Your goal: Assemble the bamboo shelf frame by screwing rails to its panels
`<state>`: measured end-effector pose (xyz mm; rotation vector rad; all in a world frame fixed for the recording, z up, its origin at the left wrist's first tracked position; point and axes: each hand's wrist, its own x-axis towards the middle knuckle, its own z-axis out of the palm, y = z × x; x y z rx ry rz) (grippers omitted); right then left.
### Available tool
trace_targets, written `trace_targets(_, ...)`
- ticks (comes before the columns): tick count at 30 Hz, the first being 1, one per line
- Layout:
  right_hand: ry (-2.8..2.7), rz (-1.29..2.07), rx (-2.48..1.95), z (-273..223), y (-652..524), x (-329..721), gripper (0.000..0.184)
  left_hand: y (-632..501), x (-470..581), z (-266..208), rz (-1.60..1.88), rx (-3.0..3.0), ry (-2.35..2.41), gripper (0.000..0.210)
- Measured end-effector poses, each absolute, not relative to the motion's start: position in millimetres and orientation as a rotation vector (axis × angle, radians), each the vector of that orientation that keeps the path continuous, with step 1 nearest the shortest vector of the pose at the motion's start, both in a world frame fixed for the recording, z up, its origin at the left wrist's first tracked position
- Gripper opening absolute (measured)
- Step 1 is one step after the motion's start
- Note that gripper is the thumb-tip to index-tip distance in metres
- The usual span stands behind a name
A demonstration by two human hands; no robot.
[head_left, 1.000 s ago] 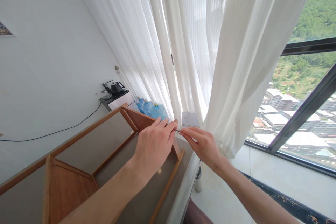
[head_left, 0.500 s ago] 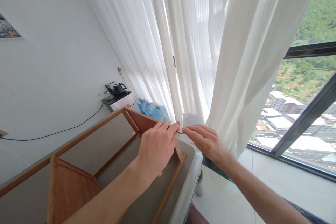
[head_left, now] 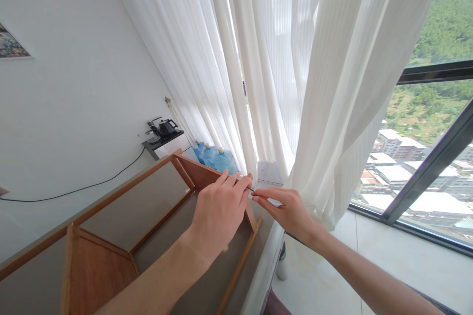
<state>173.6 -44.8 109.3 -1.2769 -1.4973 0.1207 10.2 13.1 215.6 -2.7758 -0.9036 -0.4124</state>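
A wooden furniture frame (head_left: 127, 182) with brown side panels lies on a grey-topped table. At its far right corner my left hand (head_left: 220, 204) is closed over the wood, its fingers bent across the edge. Its thumb and forefinger are beside the inner end of a thin dark metal rod, seemingly a hex key (head_left: 252, 190). My right hand (head_left: 286, 206) pinches the other end of that key between thumb and fingertips. Where the key meets the wood is hidden behind my left fingers.
Blue water jugs (head_left: 218, 157) stand beyond the frame, next to a cabinet bearing a black kettle (head_left: 168, 128). White curtains (head_left: 273, 59) hang ahead, touching down near a white box (head_left: 269, 171). A large window (head_left: 428, 123) is on the right.
My right hand has gone from straight, flattened fingers at the key to a pinch on its end, a little lower. The left hand has stayed at the frame corner.
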Motion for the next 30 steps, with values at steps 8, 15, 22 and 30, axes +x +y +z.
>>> trace_targets(8,-1.173,0.913,-1.053,126,-52,152,0.031,12,9,217,-0.398,-2.759,-0.899,0.022)
trace_targets(15,-1.321,0.523,-1.264,112,-56,153,0.019,11,10,218,-0.396,-2.741,-0.896,0.023)
trace_targets(22,-1.447,0.184,-1.287,105,-56,164,0.019,11,9,217,-0.404,-2.736,-0.873,0.018)
trace_targets(30,-1.382,0.316,-1.252,106,-50,164,0.023,11,9,217,-0.406,-2.735,-0.896,0.017)
